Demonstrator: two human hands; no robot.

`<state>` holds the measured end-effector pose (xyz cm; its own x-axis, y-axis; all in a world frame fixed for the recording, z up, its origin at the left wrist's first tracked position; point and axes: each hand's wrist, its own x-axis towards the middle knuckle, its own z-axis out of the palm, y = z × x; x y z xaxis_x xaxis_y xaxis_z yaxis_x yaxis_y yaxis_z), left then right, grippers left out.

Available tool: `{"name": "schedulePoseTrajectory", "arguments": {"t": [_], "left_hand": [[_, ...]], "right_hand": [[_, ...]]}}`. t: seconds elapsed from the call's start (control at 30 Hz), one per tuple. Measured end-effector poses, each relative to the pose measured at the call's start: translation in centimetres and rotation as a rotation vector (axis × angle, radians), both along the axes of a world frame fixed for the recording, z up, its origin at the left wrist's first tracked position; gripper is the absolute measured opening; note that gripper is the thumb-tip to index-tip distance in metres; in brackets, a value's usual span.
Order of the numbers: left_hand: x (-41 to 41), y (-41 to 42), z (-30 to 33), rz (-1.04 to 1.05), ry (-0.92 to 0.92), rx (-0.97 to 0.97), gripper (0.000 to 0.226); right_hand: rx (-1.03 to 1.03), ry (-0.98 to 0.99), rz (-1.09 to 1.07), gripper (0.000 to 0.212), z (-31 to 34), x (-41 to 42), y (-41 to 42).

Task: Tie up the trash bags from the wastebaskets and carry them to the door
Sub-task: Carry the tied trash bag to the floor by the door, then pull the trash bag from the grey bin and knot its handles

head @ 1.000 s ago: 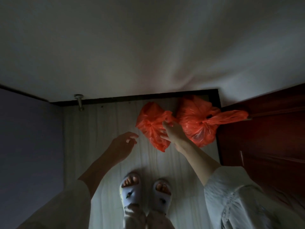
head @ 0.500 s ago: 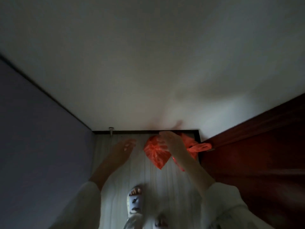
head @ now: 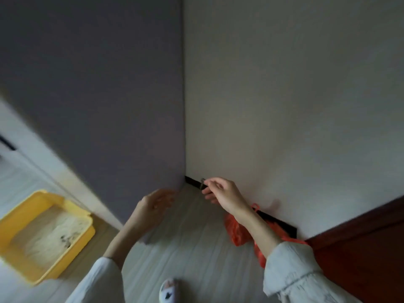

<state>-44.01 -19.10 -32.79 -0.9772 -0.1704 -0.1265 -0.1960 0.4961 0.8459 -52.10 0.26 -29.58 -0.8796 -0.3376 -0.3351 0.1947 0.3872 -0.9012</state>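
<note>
Your orange trash bags [head: 237,234] lie on the floor's edge beside the door [head: 358,254]; left hand [head: 153,204] and right hand [head: 220,192] relaxed, empty; delivery looks done.

a home: wooden door [head: 360,254], plank floor [head: 185,248], yellow litter tray [head: 72,209].

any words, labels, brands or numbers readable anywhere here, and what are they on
None can be read.
Orange trash bags: no print shows.
Yellow tray: no label shows, and it is blurred.
Slipper: dark marks look like a drawn pattern, not letters.
Walls and door: bare.
</note>
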Motion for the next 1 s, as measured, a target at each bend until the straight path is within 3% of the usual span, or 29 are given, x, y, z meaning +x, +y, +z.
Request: {"name": "schedulePoseTrajectory", "arguments": {"t": [0.23, 0.37, 0.7, 1.0], "left_hand": [[11.3, -10.2, 5.4, 0.267, 0.087, 0.046, 0.019], [15.9, -16.4, 7.7, 0.321, 0.121, 0.023, 0.019], [27.4, -41.7, 11.2, 0.434, 0.14, -0.037, 0.018], [26.6, -60.6, 12.2, 0.398, 0.149, -0.073, 0.022]], "right_hand": [[0.021, 0.104, 0.379, 0.026, 5.8, 7.9, -13.4], [0.01, 0.152, 0.492, 0.027, 8.0, 12.1, -21.0], [-0.091, 0.197, 0.518, 0.026, 10.6, 21.0, -46.9], [-0.104, 0.236, 0.488, 0.021, 11.0, 20.5, -65.0]]}}
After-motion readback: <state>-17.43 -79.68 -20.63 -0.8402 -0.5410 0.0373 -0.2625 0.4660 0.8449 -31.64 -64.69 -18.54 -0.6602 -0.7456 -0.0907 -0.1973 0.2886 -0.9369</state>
